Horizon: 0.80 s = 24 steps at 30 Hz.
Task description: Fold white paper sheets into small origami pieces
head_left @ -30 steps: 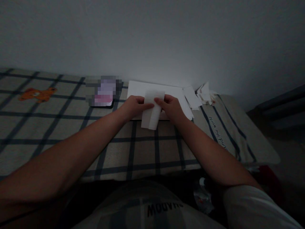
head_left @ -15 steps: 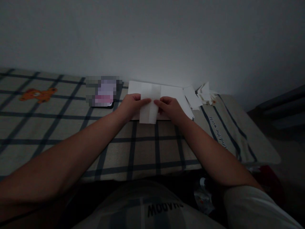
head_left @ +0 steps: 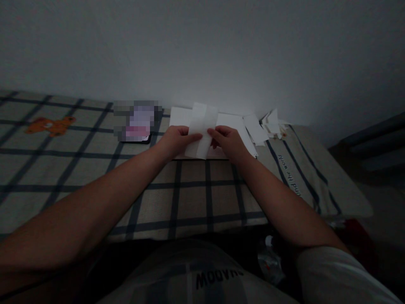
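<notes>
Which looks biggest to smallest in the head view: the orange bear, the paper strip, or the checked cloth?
1. checked cloth
2. paper strip, raised nearer the camera, so unsure
3. orange bear

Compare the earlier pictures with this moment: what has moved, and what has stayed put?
The folded paper strip has risen away from the person, tilting slightly. Left hand and right hand still pinch it. Paper sheets, phone and checked cloth are unchanged.

A folded paper strip (head_left: 200, 130) is held between the left hand (head_left: 175, 141) and the right hand (head_left: 228, 142), above a sheet of paper (head_left: 232, 123) lying on the bed (head_left: 95, 169) by the wall. A phone (head_left: 138, 125) lies left of the sheet, a heap of paper scraps (head_left: 272, 123) right of it.
</notes>
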Each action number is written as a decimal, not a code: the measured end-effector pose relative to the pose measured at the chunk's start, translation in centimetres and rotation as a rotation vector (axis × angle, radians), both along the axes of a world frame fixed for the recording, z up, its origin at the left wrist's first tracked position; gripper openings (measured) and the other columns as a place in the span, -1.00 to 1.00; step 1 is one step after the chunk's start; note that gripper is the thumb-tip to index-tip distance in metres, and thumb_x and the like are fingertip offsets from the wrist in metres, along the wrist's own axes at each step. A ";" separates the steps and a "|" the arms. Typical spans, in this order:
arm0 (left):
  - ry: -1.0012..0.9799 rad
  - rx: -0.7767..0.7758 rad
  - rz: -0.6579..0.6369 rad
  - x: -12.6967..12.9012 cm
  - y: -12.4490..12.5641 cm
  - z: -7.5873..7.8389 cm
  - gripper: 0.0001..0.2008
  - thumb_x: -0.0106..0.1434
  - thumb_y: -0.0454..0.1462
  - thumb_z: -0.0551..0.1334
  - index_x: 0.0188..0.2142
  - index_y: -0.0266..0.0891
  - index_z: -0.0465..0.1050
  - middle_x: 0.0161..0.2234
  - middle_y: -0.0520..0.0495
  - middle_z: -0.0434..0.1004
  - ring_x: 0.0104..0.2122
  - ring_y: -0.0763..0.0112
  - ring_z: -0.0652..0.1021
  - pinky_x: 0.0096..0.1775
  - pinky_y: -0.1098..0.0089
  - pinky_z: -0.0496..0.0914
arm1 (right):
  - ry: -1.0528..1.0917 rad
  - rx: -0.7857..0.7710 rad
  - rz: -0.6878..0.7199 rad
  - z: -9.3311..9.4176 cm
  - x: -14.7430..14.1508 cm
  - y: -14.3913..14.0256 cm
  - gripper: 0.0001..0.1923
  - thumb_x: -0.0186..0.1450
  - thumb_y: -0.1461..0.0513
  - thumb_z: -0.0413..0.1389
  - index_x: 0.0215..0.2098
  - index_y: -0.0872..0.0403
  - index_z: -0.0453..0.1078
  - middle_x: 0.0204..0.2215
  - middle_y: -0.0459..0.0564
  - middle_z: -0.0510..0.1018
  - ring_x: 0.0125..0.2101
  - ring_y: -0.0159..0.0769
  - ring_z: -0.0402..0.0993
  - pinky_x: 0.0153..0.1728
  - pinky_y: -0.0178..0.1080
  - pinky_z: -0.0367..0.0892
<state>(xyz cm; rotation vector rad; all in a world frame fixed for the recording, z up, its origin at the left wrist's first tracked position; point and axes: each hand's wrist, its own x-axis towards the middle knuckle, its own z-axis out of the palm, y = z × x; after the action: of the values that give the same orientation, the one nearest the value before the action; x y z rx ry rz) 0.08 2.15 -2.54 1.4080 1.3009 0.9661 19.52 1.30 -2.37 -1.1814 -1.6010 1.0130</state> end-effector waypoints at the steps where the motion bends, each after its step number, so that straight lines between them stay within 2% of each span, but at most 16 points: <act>1: -0.003 0.012 0.002 0.0 0.1 -0.1 -0.72 0.04 -0.08 0.43 -0.42 -0.25 0.54 -0.47 -0.04 0.56 -0.44 0.34 0.52 -0.43 0.40 0.37 | -0.003 -0.022 0.018 0.0 0.0 0.0 -0.60 0.26 -0.10 0.19 -0.44 0.05 0.41 -0.58 -0.13 0.48 -0.56 -0.41 0.37 -0.48 -0.30 0.29; 4: -0.023 0.019 -0.012 -0.2 0.4 -0.6 -0.68 0.04 -0.03 0.41 -0.42 -0.24 0.53 -0.45 -0.03 0.55 -0.46 0.38 0.49 -0.45 0.42 0.34 | -0.059 -0.062 0.034 0.1 -0.1 -0.3 -0.59 0.23 -0.10 0.21 -0.48 0.05 0.40 -0.60 -0.13 0.48 -0.57 -0.40 0.38 -0.47 -0.29 0.29; 8: -0.012 0.003 -0.020 -0.3 0.4 -0.4 -0.66 0.03 -0.01 0.41 -0.42 -0.24 0.52 -0.47 -0.02 0.53 -0.49 0.41 0.45 -0.46 0.42 0.29 | -0.119 -0.035 -0.001 0.4 0.0 -0.5 -0.59 0.24 -0.07 0.22 -0.53 0.05 0.37 -0.64 -0.15 0.44 -0.56 -0.39 0.37 -0.44 -0.28 0.29; 16: 0.093 0.003 -0.049 -0.2 0.3 -0.1 -0.70 0.01 -0.04 0.43 -0.46 -0.22 0.54 -0.54 -0.01 0.48 -0.53 0.39 0.41 -0.49 0.39 0.23 | -0.084 0.025 -0.037 0.3 0.2 -0.2 -0.59 0.25 -0.08 0.22 -0.53 0.04 0.36 -0.64 -0.15 0.44 -0.56 -0.39 0.36 -0.45 -0.28 0.26; 24: 0.104 0.043 0.018 -0.3 0.0 0.2 -0.68 0.06 -0.01 0.39 -0.47 -0.21 0.49 -0.54 0.03 0.44 -0.55 0.46 0.33 -0.51 0.42 0.13 | -0.018 -0.035 0.011 0.2 0.0 -0.2 -0.59 0.21 -0.11 0.25 -0.45 0.06 0.46 -0.59 -0.12 0.51 -0.56 -0.39 0.39 -0.46 -0.29 0.29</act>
<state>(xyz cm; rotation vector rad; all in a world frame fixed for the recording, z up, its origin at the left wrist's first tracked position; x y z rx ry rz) -0.20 2.11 -2.37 1.4994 1.3782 0.9481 19.53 1.07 -2.18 -1.2092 -1.6112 1.0447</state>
